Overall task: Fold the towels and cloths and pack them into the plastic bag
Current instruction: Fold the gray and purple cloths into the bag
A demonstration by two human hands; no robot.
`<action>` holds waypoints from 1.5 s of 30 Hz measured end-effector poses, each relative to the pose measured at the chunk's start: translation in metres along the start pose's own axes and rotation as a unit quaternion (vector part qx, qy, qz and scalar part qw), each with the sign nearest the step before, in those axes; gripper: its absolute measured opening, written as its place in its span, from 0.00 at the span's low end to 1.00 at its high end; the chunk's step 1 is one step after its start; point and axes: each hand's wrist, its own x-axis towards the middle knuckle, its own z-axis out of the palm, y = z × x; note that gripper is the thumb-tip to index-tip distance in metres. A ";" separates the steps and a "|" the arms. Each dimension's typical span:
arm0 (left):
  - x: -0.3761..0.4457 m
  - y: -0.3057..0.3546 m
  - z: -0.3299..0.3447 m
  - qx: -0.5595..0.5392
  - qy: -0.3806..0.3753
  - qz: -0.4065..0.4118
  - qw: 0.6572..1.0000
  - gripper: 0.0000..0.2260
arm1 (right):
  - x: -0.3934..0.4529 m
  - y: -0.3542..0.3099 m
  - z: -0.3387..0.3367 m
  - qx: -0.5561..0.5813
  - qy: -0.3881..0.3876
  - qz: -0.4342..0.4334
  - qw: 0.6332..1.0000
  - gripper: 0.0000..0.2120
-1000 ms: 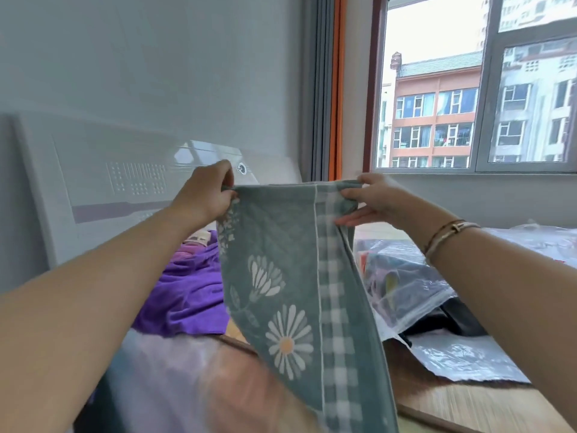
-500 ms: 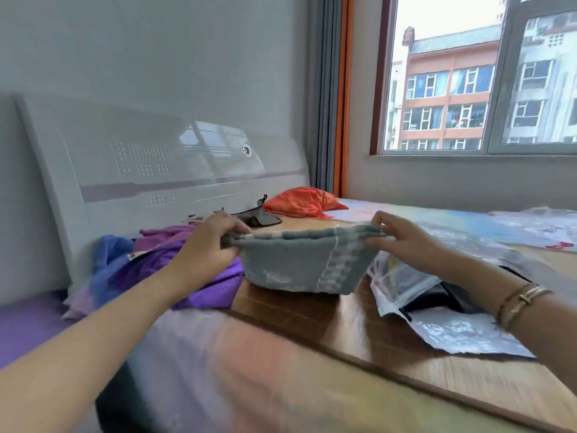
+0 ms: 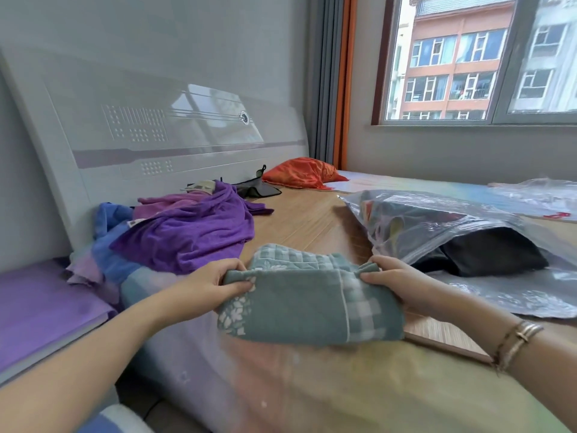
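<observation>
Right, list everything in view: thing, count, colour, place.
green towel: one, grey-green with white flowers and checks, folded, front centre, held at both ends.
purple towel: one, purple, crumpled, left by the headboard.
blue cloth: one, blue, under the purple towel.
plastic bag: one, clear grey, right, dark items inside.
orange cloth: one, orange, bunched, far end near the curtain.
headboard: one, white, left.
window: one, far right wall.
bracelet: one, gold, right wrist.
left hand: grip on the towel's left end.
right hand: grip on its right end.

Bare forearms, no sleeves; thin gold-toned bracelets point(image 3: 516, 342) on right wrist; short unpainted nails.
</observation>
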 end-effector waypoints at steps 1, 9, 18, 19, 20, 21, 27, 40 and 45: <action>0.007 -0.002 0.001 -0.002 0.016 -0.014 1.000 0.07 | 0.006 -0.001 0.003 -0.054 0.035 -0.006 0.998 0.04; 0.103 -0.005 0.007 0.006 0.319 -0.053 0.946 0.11 | 0.080 -0.035 0.028 -0.364 0.252 -0.051 0.895 0.19; 0.181 -0.060 0.061 0.269 0.266 -0.108 0.920 0.11 | 0.159 0.025 0.050 -0.545 0.200 0.084 0.810 0.20; 0.180 -0.071 0.070 0.281 0.260 -0.124 0.915 0.12 | 0.161 0.034 0.055 -0.546 0.194 0.088 0.810 0.18; 0.179 -0.079 0.077 0.295 0.266 -0.139 0.907 0.14 | 0.163 0.039 0.057 -0.544 0.198 0.087 0.811 0.17; 0.177 -0.083 0.080 0.312 0.276 -0.156 0.896 0.18 | 0.164 0.042 0.058 -0.545 0.205 0.084 0.809 0.17; 0.171 -0.082 0.076 0.319 0.273 -0.206 0.884 0.32 | 0.162 0.040 0.058 -0.609 0.199 0.059 0.766 0.20; 0.087 -0.013 0.048 -0.291 0.163 -0.075 0.940 0.12 | 0.074 0.027 0.069 -0.582 0.177 -0.100 0.787 0.26; 0.041 0.050 0.035 -0.346 0.091 0.011 0.934 0.14 | 0.013 -0.012 0.054 -0.291 0.097 -0.190 0.933 0.40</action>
